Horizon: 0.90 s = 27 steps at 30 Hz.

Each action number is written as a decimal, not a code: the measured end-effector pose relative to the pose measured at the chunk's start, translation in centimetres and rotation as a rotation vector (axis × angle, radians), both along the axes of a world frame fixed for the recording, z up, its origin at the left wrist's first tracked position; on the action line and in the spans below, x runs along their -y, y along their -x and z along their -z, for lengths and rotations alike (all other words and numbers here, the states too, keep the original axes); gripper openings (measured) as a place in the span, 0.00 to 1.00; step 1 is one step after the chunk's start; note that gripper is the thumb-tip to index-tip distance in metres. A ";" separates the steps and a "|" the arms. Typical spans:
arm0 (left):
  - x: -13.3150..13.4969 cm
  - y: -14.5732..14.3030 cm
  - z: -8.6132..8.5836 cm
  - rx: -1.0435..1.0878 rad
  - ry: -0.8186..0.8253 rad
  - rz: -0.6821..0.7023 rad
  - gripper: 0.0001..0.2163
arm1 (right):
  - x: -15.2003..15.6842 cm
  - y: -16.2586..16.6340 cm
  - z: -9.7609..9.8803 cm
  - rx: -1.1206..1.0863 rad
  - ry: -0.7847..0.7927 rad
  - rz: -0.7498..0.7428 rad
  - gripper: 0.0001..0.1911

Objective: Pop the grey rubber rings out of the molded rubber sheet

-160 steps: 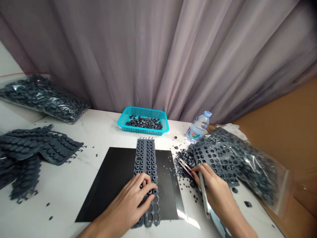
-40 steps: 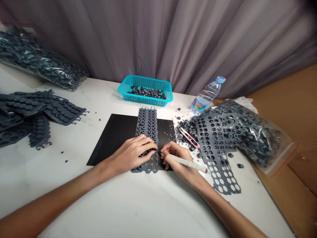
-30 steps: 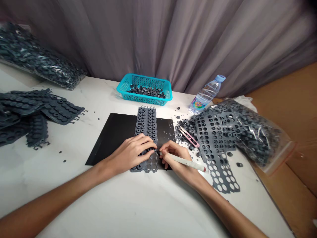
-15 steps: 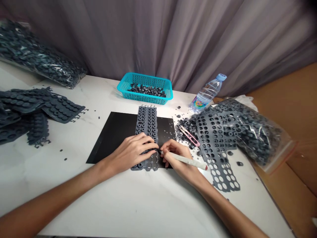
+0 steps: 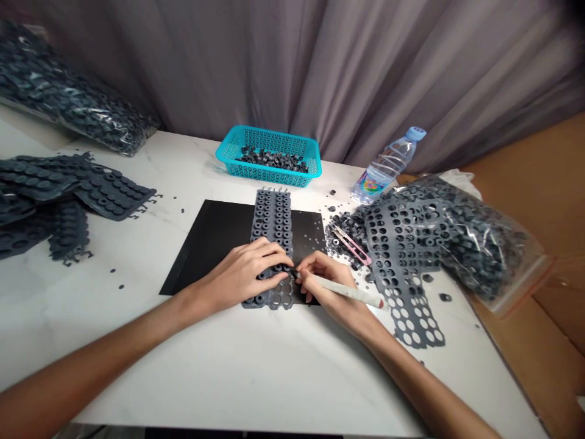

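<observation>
A dark grey rubber sheet (image 5: 273, 213) with rows of round, holed pieces lies lengthwise on a black mat (image 5: 205, 244). My left hand (image 5: 249, 268) rests across the sheet and holds it, thumb and index finger curved around a spot at its right edge. Cut-out round holes show at the near right end of the sheet. In my right hand (image 5: 326, 277) is a white pen-like tool (image 5: 351, 291) with a red end, gripped between thumb and fingers. Its dark tip meets the sheet's edge beside my left fingertips; the exact contact is hidden.
A blue basket (image 5: 269, 174) of small grey pieces stands behind the mat. To the right are pink-handled snips (image 5: 354, 246), loose pieces, a punched-out sheet (image 5: 404, 274), a water bottle (image 5: 388, 164) and a filled bag (image 5: 484, 244). More sheets (image 5: 100, 189) and a bag (image 5: 68, 91) lie left.
The camera view has shifted slightly. My hands stay at the same part of the sheet, with the left fingers a little apart from before and more of the rings below them showing.
</observation>
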State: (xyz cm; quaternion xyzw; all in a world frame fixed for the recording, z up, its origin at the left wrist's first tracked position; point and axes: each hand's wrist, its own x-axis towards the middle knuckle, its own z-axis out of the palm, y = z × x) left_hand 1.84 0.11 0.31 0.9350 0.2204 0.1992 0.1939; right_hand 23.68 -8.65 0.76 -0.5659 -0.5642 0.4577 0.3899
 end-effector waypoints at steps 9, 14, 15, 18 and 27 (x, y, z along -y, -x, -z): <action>0.0 0.1 0.0 -0.012 0.024 -0.002 0.09 | 0.0 -0.2 0.4 0.028 -0.010 0.004 0.02; -0.1 0.1 0.1 -0.010 0.025 -0.006 0.09 | 0.0 -0.2 0.5 0.022 -0.007 -0.010 0.02; -0.1 0.1 0.1 -0.010 0.024 -0.007 0.09 | 0.0 -0.3 0.5 0.022 -0.006 -0.011 0.02; -0.1 0.1 0.1 -0.017 0.030 -0.004 0.09 | 0.0 -0.2 0.5 0.024 -0.007 -0.012 0.02; 0.2 0.0 -0.9 -0.146 -0.152 0.032 0.09 | 0.1 -0.1 0.3 0.097 -0.044 -0.008 0.02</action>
